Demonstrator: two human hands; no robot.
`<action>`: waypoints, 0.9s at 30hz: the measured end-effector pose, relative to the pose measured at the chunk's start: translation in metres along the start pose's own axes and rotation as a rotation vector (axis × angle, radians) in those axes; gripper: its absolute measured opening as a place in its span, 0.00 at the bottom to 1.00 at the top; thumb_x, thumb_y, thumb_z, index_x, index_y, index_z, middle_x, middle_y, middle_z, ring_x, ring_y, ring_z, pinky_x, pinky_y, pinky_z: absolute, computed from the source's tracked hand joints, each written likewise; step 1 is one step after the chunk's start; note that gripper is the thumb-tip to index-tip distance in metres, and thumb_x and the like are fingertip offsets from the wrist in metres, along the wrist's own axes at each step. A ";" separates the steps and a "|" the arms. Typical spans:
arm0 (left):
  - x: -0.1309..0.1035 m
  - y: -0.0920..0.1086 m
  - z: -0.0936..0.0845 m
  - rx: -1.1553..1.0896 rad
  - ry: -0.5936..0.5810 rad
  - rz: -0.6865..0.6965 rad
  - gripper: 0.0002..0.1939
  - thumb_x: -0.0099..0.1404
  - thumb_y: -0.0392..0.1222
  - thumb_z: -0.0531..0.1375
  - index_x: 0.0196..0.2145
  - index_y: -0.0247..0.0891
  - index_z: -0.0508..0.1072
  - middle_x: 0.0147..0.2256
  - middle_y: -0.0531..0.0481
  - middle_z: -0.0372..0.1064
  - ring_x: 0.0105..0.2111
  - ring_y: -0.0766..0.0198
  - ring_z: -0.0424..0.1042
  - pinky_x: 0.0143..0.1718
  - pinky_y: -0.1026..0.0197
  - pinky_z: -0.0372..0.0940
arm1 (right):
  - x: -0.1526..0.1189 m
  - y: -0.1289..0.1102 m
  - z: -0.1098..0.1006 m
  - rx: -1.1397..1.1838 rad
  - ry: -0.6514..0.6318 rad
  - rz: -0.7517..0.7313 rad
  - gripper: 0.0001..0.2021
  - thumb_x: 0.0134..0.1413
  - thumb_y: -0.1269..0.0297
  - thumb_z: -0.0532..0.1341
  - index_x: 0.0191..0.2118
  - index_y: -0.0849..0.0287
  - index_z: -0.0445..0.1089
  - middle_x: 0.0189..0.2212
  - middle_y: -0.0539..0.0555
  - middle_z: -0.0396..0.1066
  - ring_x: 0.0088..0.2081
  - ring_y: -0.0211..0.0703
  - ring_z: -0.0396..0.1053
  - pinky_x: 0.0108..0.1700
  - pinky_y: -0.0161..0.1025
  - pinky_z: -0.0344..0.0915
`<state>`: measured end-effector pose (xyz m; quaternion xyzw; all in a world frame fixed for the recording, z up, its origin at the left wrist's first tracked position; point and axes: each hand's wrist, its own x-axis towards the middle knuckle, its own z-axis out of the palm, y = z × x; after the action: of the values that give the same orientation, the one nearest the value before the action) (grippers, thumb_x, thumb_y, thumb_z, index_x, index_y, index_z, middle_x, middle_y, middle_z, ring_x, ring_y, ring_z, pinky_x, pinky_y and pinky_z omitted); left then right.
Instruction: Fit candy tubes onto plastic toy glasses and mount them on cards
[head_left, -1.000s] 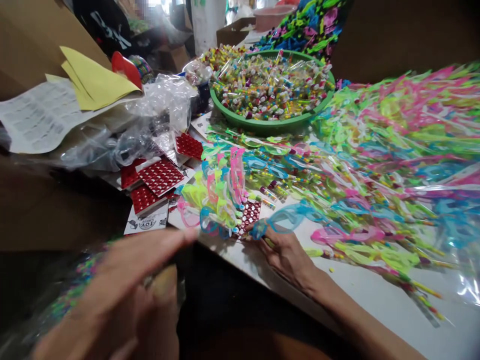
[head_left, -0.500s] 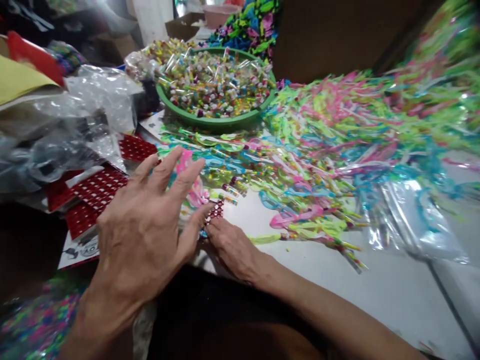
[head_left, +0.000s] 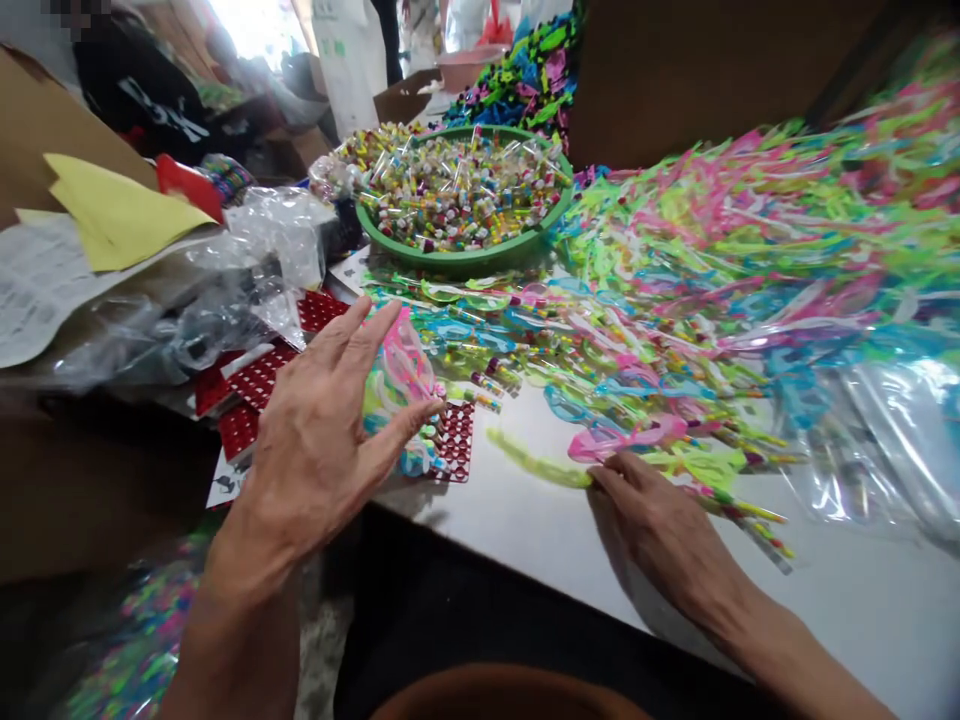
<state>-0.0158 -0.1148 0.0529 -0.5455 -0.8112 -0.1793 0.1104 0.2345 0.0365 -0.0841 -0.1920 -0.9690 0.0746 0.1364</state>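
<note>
My left hand (head_left: pixel 330 430), its fingers stretched out, rests at the left side of a red patterned card (head_left: pixel 456 445) near the table's front edge. Pink, green and blue plastic pieces (head_left: pixel 409 365) lie on that card beside the thumb, partly hidden by the hand. Farther right, my right hand (head_left: pixel 660 520) is closed at the fingertips on the end of a yellow-green plastic strip (head_left: pixel 532 460), which is blurred. A pink plastic piece (head_left: pixel 626 436) with loops lies just behind those fingertips.
A green basin (head_left: pixel 465 262) heaped with small clear tubes of coloured beads stands at the back. Bright plastic pieces (head_left: pixel 735 220) pile up at the right, near clear bags (head_left: pixel 862 450). More red cards (head_left: pixel 259 375), crumpled plastic (head_left: pixel 277 230) and yellow paper (head_left: pixel 127 210) lie left.
My right hand has moved right from the red card to the yellow-green strip and closed on it. My left hand stays by the card. The view has shifted, uncovering more of the card.
</note>
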 end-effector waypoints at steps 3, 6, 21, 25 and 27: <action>0.004 0.001 -0.010 0.031 0.013 -0.029 0.31 0.68 0.58 0.49 0.62 0.37 0.57 0.62 0.43 0.57 0.62 0.48 0.54 0.63 0.44 0.51 | 0.009 -0.004 -0.005 0.221 0.018 0.059 0.06 0.60 0.72 0.49 0.39 0.60 0.61 0.29 0.56 0.66 0.25 0.45 0.65 0.25 0.38 0.60; 0.009 0.002 -0.010 0.141 -0.015 -0.084 0.32 0.70 0.58 0.43 0.61 0.34 0.59 0.62 0.40 0.57 0.62 0.44 0.54 0.62 0.39 0.49 | 0.031 -0.020 -0.003 0.382 0.032 0.054 0.06 0.60 0.71 0.49 0.41 0.60 0.60 0.27 0.54 0.66 0.24 0.43 0.65 0.26 0.38 0.61; 0.013 0.000 0.007 0.051 -0.101 -0.169 0.27 0.71 0.52 0.42 0.63 0.41 0.57 0.63 0.45 0.54 0.58 0.46 0.61 0.59 0.41 0.57 | 0.121 -0.057 0.032 0.778 -0.141 -0.371 0.10 0.58 0.74 0.50 0.28 0.61 0.66 0.23 0.51 0.67 0.23 0.37 0.62 0.27 0.34 0.57; 0.012 -0.001 0.007 0.019 -0.108 -0.091 0.34 0.67 0.63 0.45 0.63 0.40 0.56 0.64 0.43 0.53 0.59 0.41 0.60 0.58 0.38 0.57 | 0.135 -0.062 0.025 0.666 -0.365 -0.417 0.10 0.52 0.81 0.52 0.27 0.60 0.63 0.23 0.48 0.65 0.23 0.36 0.59 0.27 0.33 0.55; 0.012 0.000 0.007 0.044 -0.108 -0.091 0.33 0.67 0.61 0.48 0.63 0.40 0.56 0.64 0.43 0.53 0.59 0.41 0.60 0.57 0.39 0.58 | 0.138 -0.062 0.024 0.662 -0.419 -0.456 0.10 0.52 0.83 0.52 0.30 0.60 0.64 0.26 0.50 0.66 0.25 0.37 0.61 0.29 0.33 0.58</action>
<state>-0.0201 -0.1016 0.0512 -0.5144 -0.8437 -0.1366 0.0701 0.0832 0.0313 -0.0620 0.0996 -0.9171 0.3859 0.0042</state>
